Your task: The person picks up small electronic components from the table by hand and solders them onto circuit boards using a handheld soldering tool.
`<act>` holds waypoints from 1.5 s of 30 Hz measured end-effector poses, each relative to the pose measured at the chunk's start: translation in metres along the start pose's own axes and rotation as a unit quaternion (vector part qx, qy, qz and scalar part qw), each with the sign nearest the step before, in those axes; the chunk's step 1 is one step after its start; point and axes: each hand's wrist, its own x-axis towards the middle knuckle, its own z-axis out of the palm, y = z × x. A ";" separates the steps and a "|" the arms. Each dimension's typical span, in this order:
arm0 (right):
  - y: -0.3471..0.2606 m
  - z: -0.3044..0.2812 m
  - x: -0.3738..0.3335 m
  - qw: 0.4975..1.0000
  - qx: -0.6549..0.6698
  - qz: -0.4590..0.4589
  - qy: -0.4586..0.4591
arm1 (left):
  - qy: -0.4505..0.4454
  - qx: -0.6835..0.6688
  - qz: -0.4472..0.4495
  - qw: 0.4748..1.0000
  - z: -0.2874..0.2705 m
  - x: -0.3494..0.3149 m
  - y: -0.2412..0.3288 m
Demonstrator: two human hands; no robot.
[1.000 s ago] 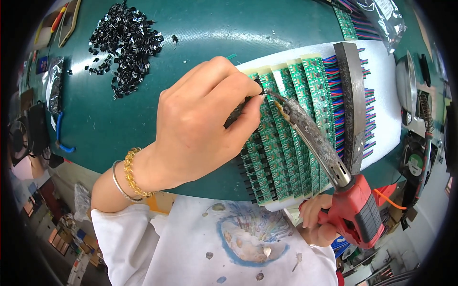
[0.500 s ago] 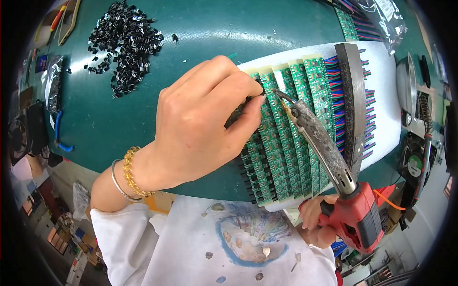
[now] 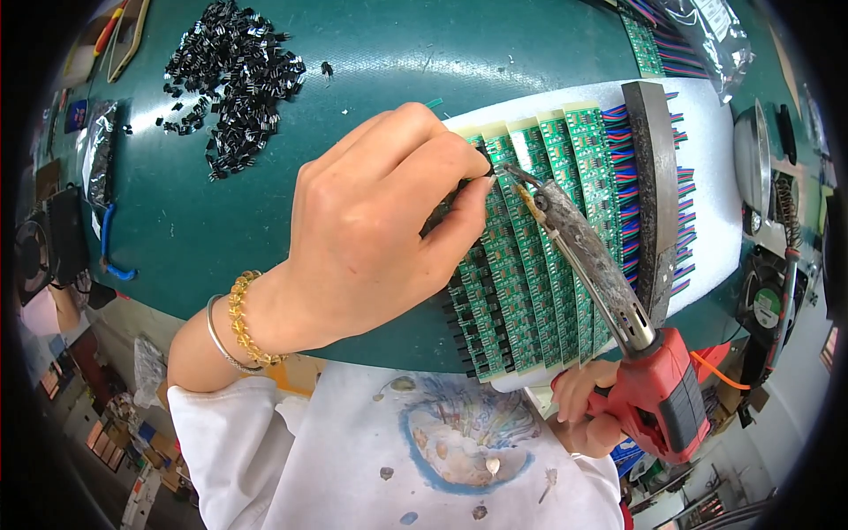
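Observation:
My left hand [image 3: 380, 221] reaches over the left edge of the green circuit boards [image 3: 530, 265], thumb and forefinger pinched on a small black connector, mostly hidden by the fingers. Overlapping rows of these boards lie on a white foam sheet [image 3: 714, 194]; black connectors line the leftmost rows. My right hand [image 3: 585, 402] is wrapped round the handle of a red soldering gun [image 3: 658, 393]. Its metal barrel slants up and left, the tip beside my left fingertips at the boards; whether it touches a pad cannot be made out.
A dark metal bar [image 3: 652, 194] lies across the coloured wires [image 3: 621, 177] at the boards' right. A heap of black connectors [image 3: 234, 84] sits on the green mat [image 3: 380, 53] at far left. Plastic packaging [image 3: 702, 40] and more boards lie far right; a small fan [image 3: 767, 300] stands right.
The soldering gun has shifted very slightly up and left, its tip a little nearer my left fingertips. My left hand keeps its pinch and has hardly moved.

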 end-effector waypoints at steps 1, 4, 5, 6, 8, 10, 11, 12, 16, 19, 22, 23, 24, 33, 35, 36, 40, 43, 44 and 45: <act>-0.002 -0.002 0.000 1.000 -0.017 0.011 -0.012 | -0.001 0.000 0.001 1.000 0.001 0.000 0.000; -0.009 -0.007 0.004 0.996 -0.067 0.044 -0.049 | -0.005 0.000 -0.001 1.000 0.001 0.000 0.000; -0.012 -0.009 0.006 0.993 -0.084 0.054 -0.063 | -0.005 0.001 -0.002 1.000 0.001 -0.001 0.000; -0.015 -0.010 0.008 0.990 -0.101 0.065 -0.077 | -0.004 0.003 -0.003 1.000 0.001 -0.001 0.000; -0.024 -0.011 0.010 0.982 -0.136 0.087 -0.098 | -0.005 0.000 0.000 1.000 0.001 0.000 0.000; -0.031 -0.011 0.011 0.972 -0.170 0.109 -0.122 | -0.008 0.000 0.001 1.000 0.001 0.001 0.000; -0.033 -0.010 0.013 0.972 -0.170 0.108 -0.123 | -0.007 0.001 0.001 1.000 0.000 0.000 0.000; -0.036 -0.007 0.014 0.973 -0.157 0.130 -0.107 | -0.007 0.001 -0.001 1.000 0.000 0.001 0.001; -0.040 -0.012 0.022 0.959 -0.178 0.165 -0.150 | -0.010 0.004 -0.002 1.000 0.000 0.000 0.000; -0.035 -0.012 0.019 0.968 -0.163 0.133 -0.138 | -0.011 0.006 -0.004 1.000 0.000 0.000 0.001; -0.028 -0.012 0.011 0.981 -0.105 0.116 -0.119 | -0.014 -0.001 -0.003 1.000 0.000 0.002 0.002; -0.024 -0.010 0.007 0.981 -0.104 0.115 -0.120 | -0.013 0.002 -0.003 1.000 -0.001 0.001 0.002; -0.020 -0.008 0.000 0.983 -0.111 0.117 -0.089 | -0.014 0.005 -0.008 1.000 -0.002 -0.001 0.002; -0.004 -0.007 -0.016 0.986 -0.120 0.104 -0.052 | -0.016 0.002 -0.001 1.000 -0.001 0.001 0.001; -0.010 -0.004 -0.013 0.989 -0.103 0.099 -0.032 | -0.014 -0.001 0.001 1.000 -0.001 0.001 0.000; -0.011 -0.005 -0.012 0.987 -0.118 0.098 -0.042 | -0.015 0.000 0.000 1.000 -0.001 0.001 0.000; -0.013 -0.010 -0.007 0.979 -0.149 0.098 -0.100 | -0.014 0.000 -0.001 1.000 -0.001 0.001 0.001; -0.011 -0.007 -0.010 0.985 -0.129 0.095 -0.062 | -0.013 0.000 -0.002 1.000 -0.001 0.000 0.001; -0.010 -0.008 -0.011 0.985 -0.129 0.094 -0.061 | -0.014 0.000 -0.001 1.000 -0.001 0.000 0.001; -0.008 -0.009 -0.014 0.986 -0.126 0.093 -0.063 | -0.015 0.001 0.000 1.000 0.000 0.000 0.001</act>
